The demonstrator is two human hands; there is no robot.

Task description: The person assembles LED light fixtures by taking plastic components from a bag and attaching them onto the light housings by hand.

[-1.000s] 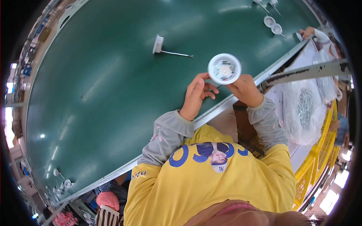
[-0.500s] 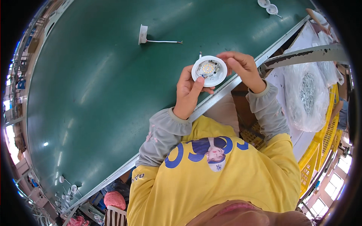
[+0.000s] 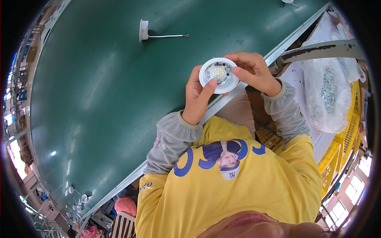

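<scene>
Between both hands, over the table's near edge, is a round white LED downlight point(image 3: 218, 74) with its inside facing up. Yellow LED chips and small circuit parts show within its white rim. My left hand point(image 3: 199, 92) grips the rim from the left, thumb on the near inner side and fingers behind. On the right side, my right hand point(image 3: 255, 72) pinches the rim, its thumb pressed at the inner edge. A second white downlight point(image 3: 143, 31) stands on its side farther off on the table, a white cable reaching out to the right.
The green table point(image 3: 99, 107) has a metal edge strip point(image 3: 137, 174). Several downlights point(image 3: 81, 200) sit at the lower left, another point(image 3: 288, 1) at the far right. At right, a clear plastic bag point(image 3: 327, 95) of silvery parts lies beside yellow crates point(image 3: 341, 150), under a worn metal bar point(image 3: 323, 52).
My right hand has come onto the downlight's rim, its thumb now on the inner edge. The whole view has shifted slightly.
</scene>
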